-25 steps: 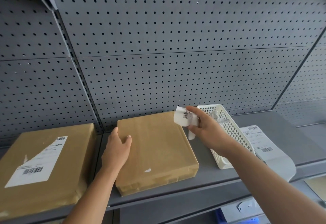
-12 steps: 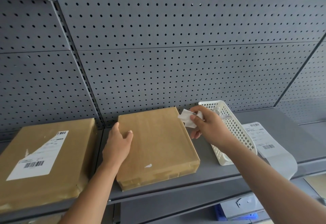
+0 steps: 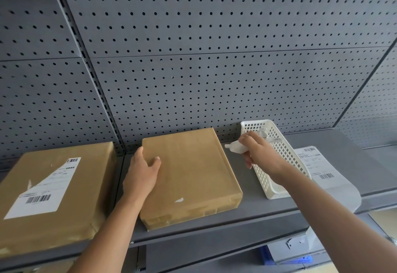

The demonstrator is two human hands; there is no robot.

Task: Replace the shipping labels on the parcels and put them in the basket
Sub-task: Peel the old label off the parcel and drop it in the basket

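Parcels wrapped in brown paper lie flat on a grey metal shelf (image 3: 247, 210) backed by grey pegboard (image 3: 214, 57). The middle parcel (image 3: 193, 176) has a bare top, apart from a small white scrap (image 3: 179, 200) stuck near its front edge. The left hand (image 3: 141, 173) rests on this parcel's left edge, fingers relaxed across the top and thumb along the side near the back corner; it presses on the box rather than closing round it. The right hand (image 3: 262, 154) is raised just right of the parcel, by the left wall of the white basket (image 3: 265, 182), and pinches a crumpled label (image 3: 236, 148) between thumb and fingertips, the other fingers curled beneath. The wad pokes out to the left of the hand, above the strip of shelf between parcel and basket and touching neither. The basket, a narrow lattice tray, stands just right of the middle parcel; something pale lies at its far end, too unclear to name. Right of the basket, fresh label sheets (image 3: 315, 169) with barcodes lie on the shelf and droop over its front edge. At far left a second parcel (image 3: 92, 186) carries a torn white label (image 3: 40, 191) with barcodes
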